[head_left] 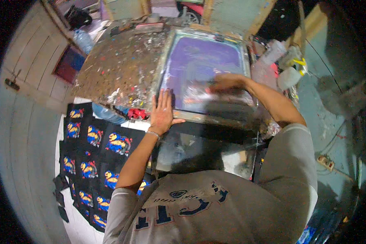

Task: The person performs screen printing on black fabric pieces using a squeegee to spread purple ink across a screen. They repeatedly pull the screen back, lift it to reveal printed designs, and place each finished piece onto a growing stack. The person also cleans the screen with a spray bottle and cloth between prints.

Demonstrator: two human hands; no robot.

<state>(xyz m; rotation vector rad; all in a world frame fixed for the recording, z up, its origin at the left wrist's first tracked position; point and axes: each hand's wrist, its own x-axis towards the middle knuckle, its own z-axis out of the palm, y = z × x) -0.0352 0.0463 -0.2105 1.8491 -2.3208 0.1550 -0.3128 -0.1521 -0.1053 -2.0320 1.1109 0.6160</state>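
A framed printing screen (pixel 203 57) with a purple surface and worn edges lies on the worktable. My left hand (pixel 163 112) rests open on the screen's left frame near the lower corner, fingers stretched forward and thumb out along the front edge. My right hand (pixel 227 83) is over the lower right of the purple area, badly smeared by motion. A pale, reddish blurred patch lies under it, and I cannot make out whether it holds anything.
A paint-spattered board (pixel 114 65) adjoins the screen's left. Bottles and a white spray bottle (pixel 288 78) crowd the right. Several black printed fabric pieces (pixel 87 154) lie at lower left. A wooden door (pixel 32 81) stands left, a wired socket (pixel 325 162) at right.
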